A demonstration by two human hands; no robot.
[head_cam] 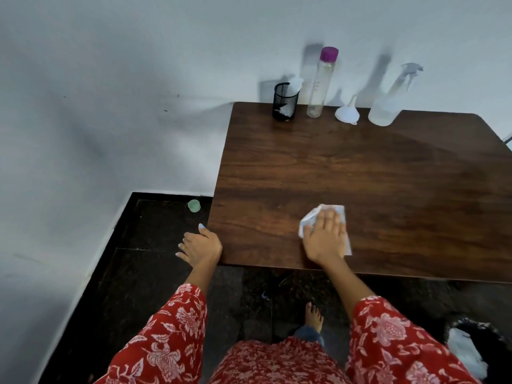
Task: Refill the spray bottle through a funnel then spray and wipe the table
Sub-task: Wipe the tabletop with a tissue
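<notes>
My right hand [324, 236] presses flat on a white tissue [340, 214] near the front edge of the dark wooden table [388, 176]. My left hand [200, 246] rests against the table's front left corner, fingers loosely curled, holding nothing. Along the far edge by the wall stand a clear spray bottle [389, 102] with liquid in its base, a white funnel [347, 112] lying mouth down, and a tall clear bottle [321, 83] with a purple cap.
A black mesh cup [285, 102] with tissue in it stands at the table's far left corner. A small green cap [194, 205] lies on the dark floor by the wall. A black bin [476, 353] holding white paper sits at the lower right.
</notes>
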